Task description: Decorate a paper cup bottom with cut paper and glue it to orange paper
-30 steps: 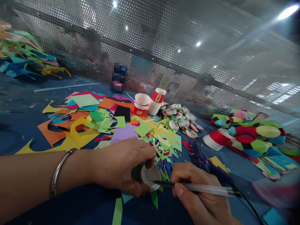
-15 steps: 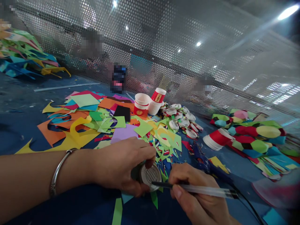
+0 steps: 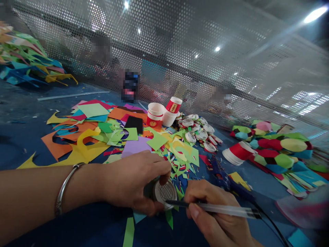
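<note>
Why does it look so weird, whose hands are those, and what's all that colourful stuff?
No robot here! It's a person working with bare hands. The camera sits on their head, looking forward and down, so you see about what they see, squashed a bit flat. The left hand holds a small round piece with crisscross lines on top. The right hand holds a pen, its tip at that piece. On the blue table lie colourful paper scraps, paper cups and a pile of small round pieces.
</note>
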The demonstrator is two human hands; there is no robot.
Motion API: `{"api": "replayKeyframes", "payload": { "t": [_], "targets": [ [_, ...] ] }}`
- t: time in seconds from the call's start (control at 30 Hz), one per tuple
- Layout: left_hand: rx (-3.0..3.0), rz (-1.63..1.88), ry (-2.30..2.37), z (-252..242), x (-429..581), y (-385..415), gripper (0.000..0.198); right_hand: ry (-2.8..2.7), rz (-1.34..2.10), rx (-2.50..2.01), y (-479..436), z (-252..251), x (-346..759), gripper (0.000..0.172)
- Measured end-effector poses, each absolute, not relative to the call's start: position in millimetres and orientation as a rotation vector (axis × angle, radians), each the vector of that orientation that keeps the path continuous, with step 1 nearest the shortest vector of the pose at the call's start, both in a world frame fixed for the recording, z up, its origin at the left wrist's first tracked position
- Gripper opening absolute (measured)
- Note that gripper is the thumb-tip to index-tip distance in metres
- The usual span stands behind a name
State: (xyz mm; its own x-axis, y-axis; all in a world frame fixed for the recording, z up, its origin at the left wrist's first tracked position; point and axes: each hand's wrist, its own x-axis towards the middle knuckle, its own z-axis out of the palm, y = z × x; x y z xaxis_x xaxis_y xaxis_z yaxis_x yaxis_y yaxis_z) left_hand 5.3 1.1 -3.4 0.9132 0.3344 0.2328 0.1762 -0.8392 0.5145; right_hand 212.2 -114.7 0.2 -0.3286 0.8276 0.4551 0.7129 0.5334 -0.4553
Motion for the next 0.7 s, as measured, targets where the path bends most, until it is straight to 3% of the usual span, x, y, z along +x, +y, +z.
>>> {"api": "replayKeyframes", "payload": {
  "t": [0.7],
  "targets": [
    [2.547,0.445,0.323,-3.0,4.7,3.3,0.038,-2.088,0.233,-1.174,-112.9,2.2,207.2,0.015]
  ]
}}
